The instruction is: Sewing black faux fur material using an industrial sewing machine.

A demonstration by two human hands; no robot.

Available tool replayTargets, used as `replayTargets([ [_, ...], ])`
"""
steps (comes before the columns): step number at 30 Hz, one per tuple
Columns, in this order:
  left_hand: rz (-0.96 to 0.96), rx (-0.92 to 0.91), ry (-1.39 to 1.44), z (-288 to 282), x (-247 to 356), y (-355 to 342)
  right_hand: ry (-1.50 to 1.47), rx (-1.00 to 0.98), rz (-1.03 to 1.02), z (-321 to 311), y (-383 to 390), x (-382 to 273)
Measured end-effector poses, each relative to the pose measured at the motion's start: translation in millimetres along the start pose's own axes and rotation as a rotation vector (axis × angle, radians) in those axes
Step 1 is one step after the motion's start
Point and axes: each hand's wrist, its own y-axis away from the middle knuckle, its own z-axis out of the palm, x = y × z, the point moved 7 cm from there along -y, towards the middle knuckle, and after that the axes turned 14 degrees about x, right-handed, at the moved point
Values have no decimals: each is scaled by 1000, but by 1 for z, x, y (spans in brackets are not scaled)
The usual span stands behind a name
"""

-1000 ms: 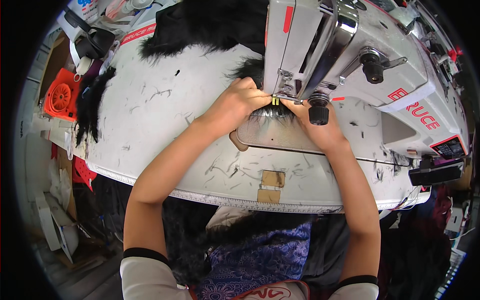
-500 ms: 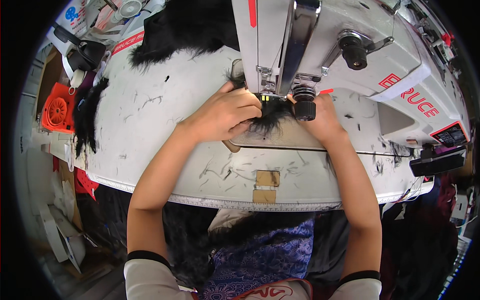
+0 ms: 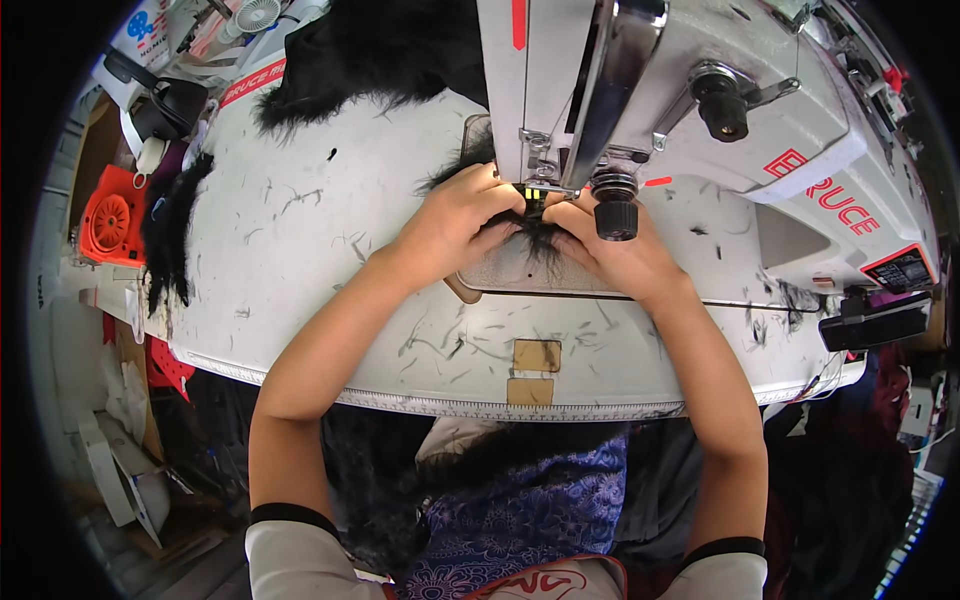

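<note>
A strip of black fur (image 3: 542, 240) lies under the needle area of a white sewing machine (image 3: 750, 160), with a small light shining on it. My left hand (image 3: 455, 222) grips the fur on the left side, fingers bent and pressed together beside the presser foot. Tufts stick out behind its knuckles. From the right, my right hand (image 3: 628, 255) pinches the same fur, its thumb and fingers close to the left thumb. A black tension knob (image 3: 615, 212) covers part of the right hand. The fingertips at the needle are partly hidden.
A large black fur piece (image 3: 380, 60) lies at the back of the white table (image 3: 300, 240). Another black fur strip (image 3: 178, 235) hangs over the left edge near an orange fan-like device (image 3: 112, 222). Loose hairs are scattered about. A ruler tape (image 3: 450, 408) runs along the front edge.
My right hand has come leftward from behind the knob, and its fingers now meet the fur near my left hand. The left hand has shifted slightly; less fur shows between the hands.
</note>
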Motion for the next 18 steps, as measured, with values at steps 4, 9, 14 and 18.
replayTargets([
  [4,-12,15,40,-2,-1,-1,19,-21,-2,2,2,3],
  [9,41,-32,82,-9,-4,-3,27,-14,14,4,2,2],
  [14,408,-52,-189,-9,20,-1,16,28,-75,3,3,-1],
  [18,454,-87,-180,-5,22,5,34,60,-154,-1,1,-9],
])
